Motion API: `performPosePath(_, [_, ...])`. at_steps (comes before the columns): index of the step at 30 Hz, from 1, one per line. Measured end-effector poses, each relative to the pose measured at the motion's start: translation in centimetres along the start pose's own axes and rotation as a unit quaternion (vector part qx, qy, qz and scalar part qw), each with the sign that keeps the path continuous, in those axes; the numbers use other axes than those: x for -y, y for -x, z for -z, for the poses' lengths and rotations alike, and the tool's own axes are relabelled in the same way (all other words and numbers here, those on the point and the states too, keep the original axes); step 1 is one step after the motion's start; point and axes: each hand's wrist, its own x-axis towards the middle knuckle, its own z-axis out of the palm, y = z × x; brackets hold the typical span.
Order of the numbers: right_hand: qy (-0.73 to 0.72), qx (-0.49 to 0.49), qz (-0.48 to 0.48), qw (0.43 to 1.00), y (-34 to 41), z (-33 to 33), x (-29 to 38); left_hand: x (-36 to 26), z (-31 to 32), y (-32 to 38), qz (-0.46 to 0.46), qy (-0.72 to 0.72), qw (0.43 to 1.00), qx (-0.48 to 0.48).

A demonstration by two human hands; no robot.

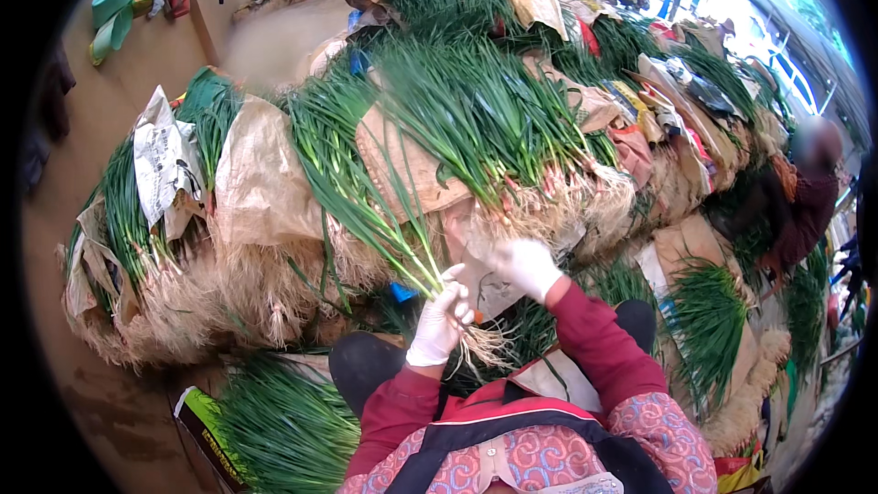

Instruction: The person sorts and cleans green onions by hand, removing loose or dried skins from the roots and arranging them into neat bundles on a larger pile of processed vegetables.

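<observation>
My left hand, in a white glove, grips a few long-leaved green allium plants near their bases. They look like young garlic or leeks; their pale roots hang out below the fist. To the right and a little higher is my right hand, also white-gloved. Its fingers are blurred, so whether anything is in them does not show. Just beyond it, a loose pile of the same plants lies with its roots toward me, on top of woven sacking.
Sack-wrapped bundles form a long stack ahead. Leafy piles lie by me on the left and right. A person sits at the far right. Roots overhang the stack's near edge. A roll of green material is on the floor at upper left.
</observation>
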Motion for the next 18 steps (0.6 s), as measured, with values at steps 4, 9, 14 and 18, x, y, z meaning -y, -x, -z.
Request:
performPosePath(4, [0.067,-0.133,-0.117,0.982,-6.1,-1.7,-3.8,0.5,0.2,-0.7,-0.001,-0.010,1.000,-0.026])
performPosePath(9, [0.105,-0.093,-0.118,0.983,-6.2,-2.0,-5.3,0.1,0.2,-0.5,-0.009,-0.048,0.998,-0.048])
performPosePath(14, [0.073,-0.125,-0.101,0.984,-3.6,0.7,-2.6,0.3,0.5,-0.3,-0.025,-0.075,0.993,-0.087])
performPosePath(18, [-0.093,-0.103,-0.075,0.987,0.6,2.3,2.8,0.7,0.0,-0.5,-0.063,-0.116,0.983,-0.124])
